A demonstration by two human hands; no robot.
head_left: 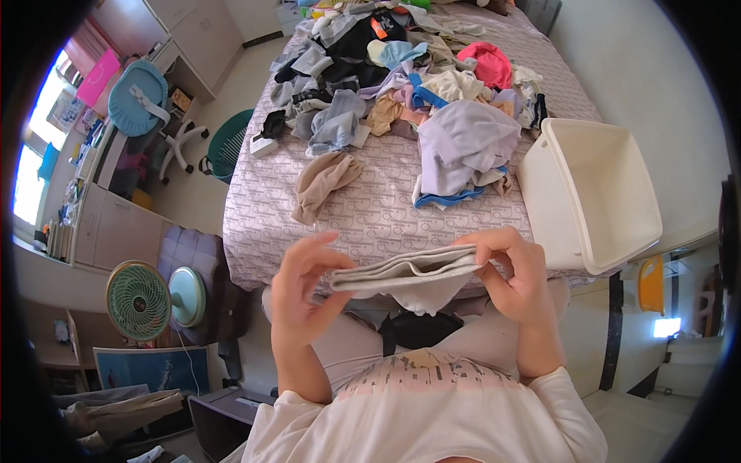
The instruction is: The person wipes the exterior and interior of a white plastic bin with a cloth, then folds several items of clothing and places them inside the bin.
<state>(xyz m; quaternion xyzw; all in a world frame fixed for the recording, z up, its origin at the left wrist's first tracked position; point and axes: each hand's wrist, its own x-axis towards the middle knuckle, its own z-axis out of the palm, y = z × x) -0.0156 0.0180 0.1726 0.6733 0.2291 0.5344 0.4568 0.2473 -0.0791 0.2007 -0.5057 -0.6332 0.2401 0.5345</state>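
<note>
A small pale grey garment (pixel 432 289) with a thick ribbed waistband, shaped like briefs, is stretched sideways between my hands above the near edge of the bed. Its left end sits between the thumb and fingers of my left hand (pixel 309 282); the upper fingers there are partly lifted. My right hand (pixel 508 270) pinches the right end of the band between thumb and fingers. The opening faces up, and the lower part droops toward my lap. On the bed just beyond my left hand lies a beige bundled garment (pixel 324 185).
A heap of mixed clothes (pixel 370 69) covers the far part of the bed (pixel 262 208). A lavender garment (pixel 467 147) lies nearer. At the right stands a cream plastic bin (pixel 556 193). Left of the bed are a green basket (pixel 229 147), a fan (pixel 139 301) and a blue-covered chair (pixel 137 99).
</note>
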